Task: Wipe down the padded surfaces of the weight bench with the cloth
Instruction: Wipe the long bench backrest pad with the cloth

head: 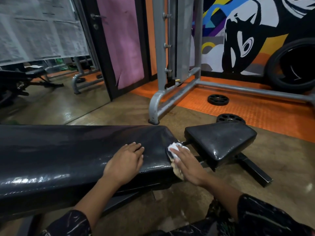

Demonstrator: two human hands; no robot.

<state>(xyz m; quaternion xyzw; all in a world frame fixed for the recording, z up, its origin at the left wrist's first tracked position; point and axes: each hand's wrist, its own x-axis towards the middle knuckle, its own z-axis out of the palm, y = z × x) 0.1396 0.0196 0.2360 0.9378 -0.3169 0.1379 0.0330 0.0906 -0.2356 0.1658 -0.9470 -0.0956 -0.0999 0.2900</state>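
**Right hand presses cloth on end of back pad**

Right hand (187, 165) lies flat, fingers straight and together, palm pushing a white cloth (174, 149) vs. the rounded end face of the long back pad (71, 150). Cloth is mostly covered by the hand; a crumpled bit shows above the fingertips and a bit more below the palm edge. No curled grip – it's pinned by pressure, not pinched. Left hand (126, 160) rests palm-down on top of the same pad, just beside the right, fingers spread a little, holding nothing. Both forearms come in from dark patterned sleeves (265, 217) at the bottom edge.

Pad is black vinyl, glossy w/ light streaks along the near edge, running off-frame to the left. Just right of the cloth, across a narrow gap w/ a metal bracket, sits the smaller seat pad (219, 142), black, tilted. A black steel base tube (254, 171) runs out from under it over the brown floor (281, 159).

Further back: two black weight plates (218, 99) lying flat, one on the orange rubber mat (255, 109), one at its edge behind the seat pad. A grey machine frame (160, 92) stands on the mat. Left of it, a mirror (51, 92) and a pink-panelled door (122, 45). Far right, a tyre (279, 65) leans on the painted mural wall (242, 31).
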